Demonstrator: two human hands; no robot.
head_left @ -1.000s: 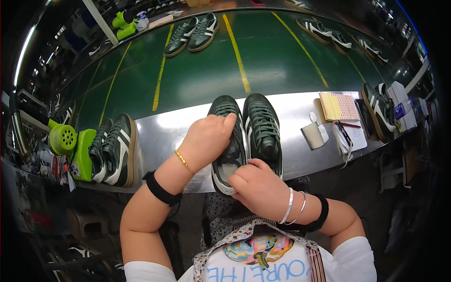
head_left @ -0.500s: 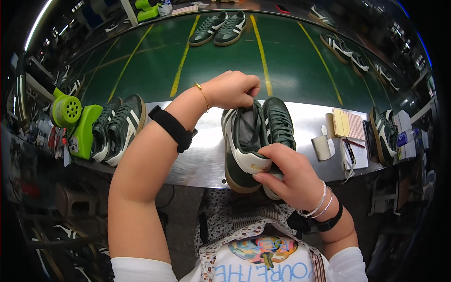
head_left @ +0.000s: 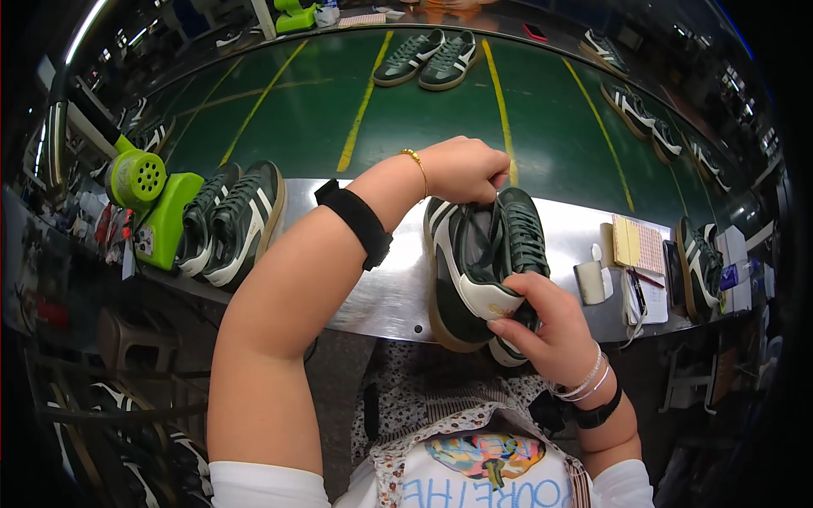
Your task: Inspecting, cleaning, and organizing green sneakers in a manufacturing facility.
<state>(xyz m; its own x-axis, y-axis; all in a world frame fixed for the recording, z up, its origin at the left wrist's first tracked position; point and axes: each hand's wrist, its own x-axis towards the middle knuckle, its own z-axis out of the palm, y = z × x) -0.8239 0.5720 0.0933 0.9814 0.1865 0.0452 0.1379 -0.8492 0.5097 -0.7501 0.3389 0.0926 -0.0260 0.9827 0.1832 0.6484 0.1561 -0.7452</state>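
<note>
Two dark green sneakers with white stripes and gum soles stand side by side in front of me, toes pointing away. My right hand [head_left: 552, 332] pinches the white heel of the left sneaker [head_left: 450, 284] between thumb and fingers. Reaching over that sneaker's front, my left hand [head_left: 467, 171] is closed, its fingertips down by the tongue and laces. Whatever those fingertips grip is hidden beneath the hand. The other sneaker [head_left: 522, 233], laced up, sits close against the right side, its heel partly covered by my right hand.
A metal ledge [head_left: 373, 300] borders the green belt [head_left: 432, 123], which carries more sneakers [head_left: 449, 61]. Left stand a lime-green device [head_left: 169, 220] and another sneaker pair [head_left: 243, 224]. Notepads [head_left: 637, 245], a white cup-like holder [head_left: 593, 281] and a shoe [head_left: 699, 269] lie right. Someone's orange clothing [head_left: 436, 15] shows beyond.
The whole view has shifted, so things appear farther right. My left hand has edged rightward over the sneaker's front; my right hand keeps its pinch on the heel. Orange clothing now shows at the far side.
</note>
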